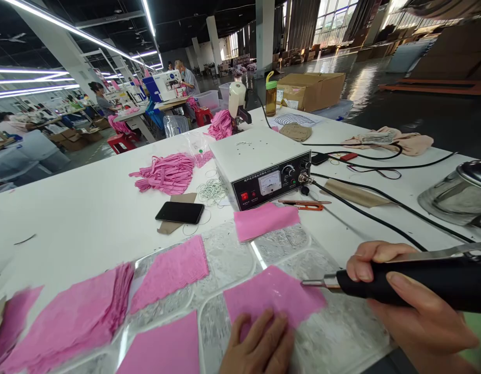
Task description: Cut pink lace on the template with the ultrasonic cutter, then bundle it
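Observation:
My left hand (259, 345) lies with fingers spread, pressing a pink fabric piece (275, 293) onto a marbled, shiny mat (225, 249). In my right hand (415, 306) is a black handheld ultrasonic cutter (404, 278), its metal tip at the right part of that fabric. Its cable leads toward a white control box (269, 182) with a dial and knobs. A folded pink piece (266, 221) sits against the box's front. To the left are a pink piece with wavy edges (172, 272), a flat pink sheet (162, 348) and a pink stack (72, 322).
A phone (180, 212) lies left of the box, near a pink strip bundle (164, 174) and pale elastic loops (212, 191). Orange-handled snips (308, 206) lie before the box. A glass jar (454, 197) stands at right. Black cables cross the table; people sit at sewing machines beyond.

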Tool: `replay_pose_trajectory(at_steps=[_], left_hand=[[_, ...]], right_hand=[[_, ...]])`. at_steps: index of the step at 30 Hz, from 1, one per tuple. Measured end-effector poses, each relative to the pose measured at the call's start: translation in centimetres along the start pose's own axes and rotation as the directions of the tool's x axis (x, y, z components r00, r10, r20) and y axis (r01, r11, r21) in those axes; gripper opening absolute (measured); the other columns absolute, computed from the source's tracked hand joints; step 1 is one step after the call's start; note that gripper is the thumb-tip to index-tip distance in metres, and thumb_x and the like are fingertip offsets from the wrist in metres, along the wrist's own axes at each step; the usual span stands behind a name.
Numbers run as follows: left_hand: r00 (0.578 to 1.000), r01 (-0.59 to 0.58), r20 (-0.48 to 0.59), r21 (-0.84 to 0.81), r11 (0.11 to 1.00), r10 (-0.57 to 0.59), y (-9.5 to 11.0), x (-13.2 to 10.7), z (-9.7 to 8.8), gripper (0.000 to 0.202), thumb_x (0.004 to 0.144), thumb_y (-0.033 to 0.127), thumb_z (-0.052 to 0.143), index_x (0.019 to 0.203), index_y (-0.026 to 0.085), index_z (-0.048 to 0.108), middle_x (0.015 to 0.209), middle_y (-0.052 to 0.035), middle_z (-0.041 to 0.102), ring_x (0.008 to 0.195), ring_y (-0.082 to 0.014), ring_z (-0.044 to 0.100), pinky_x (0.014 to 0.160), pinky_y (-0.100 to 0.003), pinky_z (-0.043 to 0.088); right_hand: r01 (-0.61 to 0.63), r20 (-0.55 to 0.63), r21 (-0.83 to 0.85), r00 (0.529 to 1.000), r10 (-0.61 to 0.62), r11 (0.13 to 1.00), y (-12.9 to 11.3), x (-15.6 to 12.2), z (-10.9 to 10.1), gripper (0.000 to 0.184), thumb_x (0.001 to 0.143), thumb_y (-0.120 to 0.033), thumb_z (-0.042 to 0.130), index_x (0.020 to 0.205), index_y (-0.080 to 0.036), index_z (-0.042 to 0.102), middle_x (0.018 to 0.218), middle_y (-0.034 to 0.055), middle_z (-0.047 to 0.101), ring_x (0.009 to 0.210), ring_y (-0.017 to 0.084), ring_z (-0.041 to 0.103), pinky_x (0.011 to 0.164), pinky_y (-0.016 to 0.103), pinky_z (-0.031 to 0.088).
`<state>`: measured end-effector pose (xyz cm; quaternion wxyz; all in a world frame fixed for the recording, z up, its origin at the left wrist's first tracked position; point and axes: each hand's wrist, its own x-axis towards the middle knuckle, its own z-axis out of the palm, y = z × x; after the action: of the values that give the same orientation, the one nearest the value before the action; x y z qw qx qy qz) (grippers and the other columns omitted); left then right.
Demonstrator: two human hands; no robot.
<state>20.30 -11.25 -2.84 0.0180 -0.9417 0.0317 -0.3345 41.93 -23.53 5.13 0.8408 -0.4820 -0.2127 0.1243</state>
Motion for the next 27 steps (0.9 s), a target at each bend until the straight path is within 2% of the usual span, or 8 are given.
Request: replay_pose_trajectory(at_steps=[2, 4, 7, 14, 18, 21, 27], left_hand=[[0.994, -0.053, 0.092, 0.019, 0.998, 0.051, -0.4, 0.6, -1.0, 0.038, 0.104, 0.041, 0.037, 0.115, 0.023, 0.068, 0.121, -0.0025, 0.069, 0.118, -0.0173, 0.059, 0.112, -0.035, 0.028], [0.989, -0.072, 0.132, 0.02, 0.997, 0.069, -0.7, 1.0, -1.7, 0.034, 0.104, 0.037, 0.039, 0.117, 0.023, 0.068, 0.123, -0.0006, 0.068, 0.116, -0.0167, 0.059, 0.111, -0.034, 0.029], [0.99, -0.065, 0.124, 0.015, 0.998, 0.062, -0.9, 1.2, -2.0, 0.033, 0.104, 0.033, 0.039, 0.116, 0.022, 0.068, 0.123, 0.0001, 0.068, 0.116, -0.0167, 0.059, 0.11, -0.034, 0.029], [0.991, -0.063, 0.117, 0.027, 0.998, 0.059, -0.8, 0.8, -1.7, 0.041, 0.103, 0.045, 0.036, 0.115, 0.023, 0.068, 0.122, -0.0003, 0.068, 0.115, -0.0172, 0.06, 0.107, -0.035, 0.033], [0.992, -0.062, 0.109, 0.025, 0.998, 0.059, -0.7, 0.6, -1.6, 0.04, 0.103, 0.044, 0.037, 0.115, 0.022, 0.068, 0.123, -0.0015, 0.068, 0.116, -0.0179, 0.06, 0.109, -0.035, 0.031], [0.992, -0.066, 0.109, 0.03, 0.997, 0.062, -0.6, 0.5, -1.6, 0.04, 0.102, 0.045, 0.039, 0.117, 0.022, 0.067, 0.125, -0.0033, 0.067, 0.117, -0.0184, 0.06, 0.107, -0.035, 0.034], [0.993, -0.05, 0.112, 0.018, 0.999, 0.048, -0.6, 0.4, -1.6, 0.033, 0.104, 0.03, 0.037, 0.116, 0.023, 0.067, 0.126, -0.0009, 0.067, 0.117, -0.0165, 0.059, 0.107, -0.034, 0.034]], right_hand=[[-0.003, 0.015, 0.006, 1.0, 0.003, 1.0, 0.3, 0.0, 0.0, 0.016, 0.068, -0.033, 0.077, 0.073, -0.023, 0.066, 0.07, 0.0004, 0.056, 0.052, 0.013, 0.053, 0.049, 0.028, 0.053], [0.001, 0.024, 0.006, 1.0, -0.002, 1.0, 0.5, 0.0, 0.0, 0.014, 0.069, -0.032, 0.076, 0.074, -0.023, 0.066, 0.071, 0.0005, 0.057, 0.054, 0.013, 0.054, 0.051, 0.028, 0.053], [0.007, 0.048, 0.0, 0.999, -0.007, 1.0, 0.8, 0.0, -0.1, 0.012, 0.072, -0.031, 0.073, 0.076, -0.023, 0.066, 0.074, 0.0007, 0.057, 0.056, 0.014, 0.054, 0.053, 0.028, 0.054], [0.009, 0.076, -0.031, 0.997, -0.007, 0.999, 1.0, -0.1, -0.5, 0.01, 0.074, -0.03, 0.072, 0.078, -0.024, 0.065, 0.075, 0.0009, 0.057, 0.057, 0.014, 0.053, 0.054, 0.03, 0.054], [0.012, 0.111, -0.066, 0.994, -0.004, 0.998, 0.8, -0.1, -0.5, 0.009, 0.075, -0.03, 0.072, 0.076, -0.025, 0.064, 0.075, 0.0015, 0.056, 0.059, 0.015, 0.053, 0.055, 0.031, 0.054], [0.001, 0.114, -0.07, 0.993, 0.007, 0.998, 0.7, -0.1, -0.1, 0.011, 0.074, -0.032, 0.073, 0.075, -0.025, 0.064, 0.075, 0.0012, 0.054, 0.059, 0.015, 0.052, 0.055, 0.03, 0.054], [0.004, 0.066, -0.001, 0.998, -0.004, 1.0, 1.3, 0.1, 0.8, 0.012, 0.071, -0.031, 0.074, 0.077, -0.025, 0.066, 0.076, 0.001, 0.054, 0.057, 0.014, 0.051, 0.052, 0.031, 0.053]])
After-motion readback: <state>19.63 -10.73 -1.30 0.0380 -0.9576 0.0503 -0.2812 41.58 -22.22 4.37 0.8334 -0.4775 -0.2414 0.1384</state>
